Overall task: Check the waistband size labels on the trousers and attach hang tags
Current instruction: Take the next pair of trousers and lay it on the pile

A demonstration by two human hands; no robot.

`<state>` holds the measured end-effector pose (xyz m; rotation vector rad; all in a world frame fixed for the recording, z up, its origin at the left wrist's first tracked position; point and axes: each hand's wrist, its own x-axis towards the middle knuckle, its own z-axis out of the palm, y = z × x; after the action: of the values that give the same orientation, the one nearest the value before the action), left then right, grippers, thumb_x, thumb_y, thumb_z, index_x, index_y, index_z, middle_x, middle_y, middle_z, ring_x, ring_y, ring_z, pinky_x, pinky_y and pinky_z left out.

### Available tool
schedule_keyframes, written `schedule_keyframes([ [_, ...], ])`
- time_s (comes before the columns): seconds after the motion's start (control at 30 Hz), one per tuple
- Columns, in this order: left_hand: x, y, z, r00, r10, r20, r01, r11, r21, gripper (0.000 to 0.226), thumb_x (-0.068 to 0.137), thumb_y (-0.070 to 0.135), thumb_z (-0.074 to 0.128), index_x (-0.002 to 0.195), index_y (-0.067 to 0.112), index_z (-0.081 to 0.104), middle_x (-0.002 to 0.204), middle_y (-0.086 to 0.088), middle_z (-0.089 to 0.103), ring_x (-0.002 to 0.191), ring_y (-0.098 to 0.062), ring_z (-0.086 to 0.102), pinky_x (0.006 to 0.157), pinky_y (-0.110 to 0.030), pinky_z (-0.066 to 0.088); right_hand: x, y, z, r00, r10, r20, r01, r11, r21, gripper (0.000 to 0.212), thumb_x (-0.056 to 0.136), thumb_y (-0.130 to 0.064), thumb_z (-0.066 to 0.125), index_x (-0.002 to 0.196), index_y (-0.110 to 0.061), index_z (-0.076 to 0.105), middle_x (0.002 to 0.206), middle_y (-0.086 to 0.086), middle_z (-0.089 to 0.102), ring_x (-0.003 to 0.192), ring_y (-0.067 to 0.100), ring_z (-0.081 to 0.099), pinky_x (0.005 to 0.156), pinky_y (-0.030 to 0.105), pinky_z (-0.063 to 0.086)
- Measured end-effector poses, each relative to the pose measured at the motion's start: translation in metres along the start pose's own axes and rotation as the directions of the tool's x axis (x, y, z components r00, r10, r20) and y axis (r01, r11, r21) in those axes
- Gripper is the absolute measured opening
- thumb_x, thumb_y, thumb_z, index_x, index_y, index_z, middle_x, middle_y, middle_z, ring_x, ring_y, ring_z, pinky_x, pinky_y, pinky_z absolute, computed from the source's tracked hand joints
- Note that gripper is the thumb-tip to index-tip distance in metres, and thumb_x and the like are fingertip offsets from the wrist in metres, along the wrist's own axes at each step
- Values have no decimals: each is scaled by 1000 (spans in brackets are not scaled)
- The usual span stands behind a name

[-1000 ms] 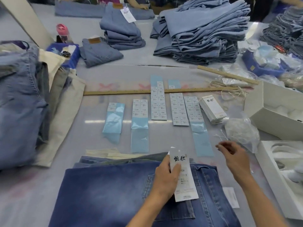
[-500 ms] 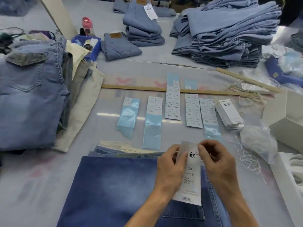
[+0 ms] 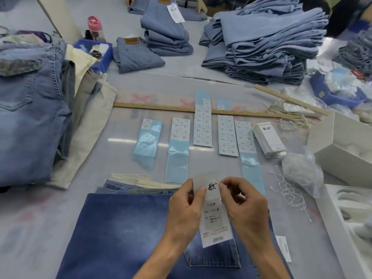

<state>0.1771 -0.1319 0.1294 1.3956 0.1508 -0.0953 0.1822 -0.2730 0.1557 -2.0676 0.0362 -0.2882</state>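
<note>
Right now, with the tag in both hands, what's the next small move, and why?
Probably draw the string through the hang tag's top: the left hand steadies the tag over the jeans, and the right hand pinches the string's tip there.

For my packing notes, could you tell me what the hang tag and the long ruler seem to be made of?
Hang tag: looks like matte white card, printed, staying flat while held. Long ruler: apparently bare wood, tan with printed marks.
</note>
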Motion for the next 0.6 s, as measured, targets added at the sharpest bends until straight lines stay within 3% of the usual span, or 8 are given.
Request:
schedule_keyframes([
  [0.33, -1, -1, 0, 1000, 0, 22, 0, 1000, 28, 15, 99, 36, 55, 107, 37, 68, 91, 0, 77, 78, -21, 75, 66, -31, 61, 2, -7, 13, 995, -102, 15, 103, 979, -176, 9, 90, -19, 72, 90, -27, 68, 73, -14, 60, 65, 15, 58, 57, 34, 51],
  [0.6, -1, -2, -2, 997, 3, 74, -10, 996, 90, 26, 100, 43, 55, 124, 45, 64, 95, 4, 77, 82, -18, 76, 70, -39, 63, 2, -7, 14, 991, -133, 18, 133, 967, -216, 7, 91, -24, 72, 88, -26, 66, 73, -14, 60, 65, 13, 58, 56, 32, 51],
])
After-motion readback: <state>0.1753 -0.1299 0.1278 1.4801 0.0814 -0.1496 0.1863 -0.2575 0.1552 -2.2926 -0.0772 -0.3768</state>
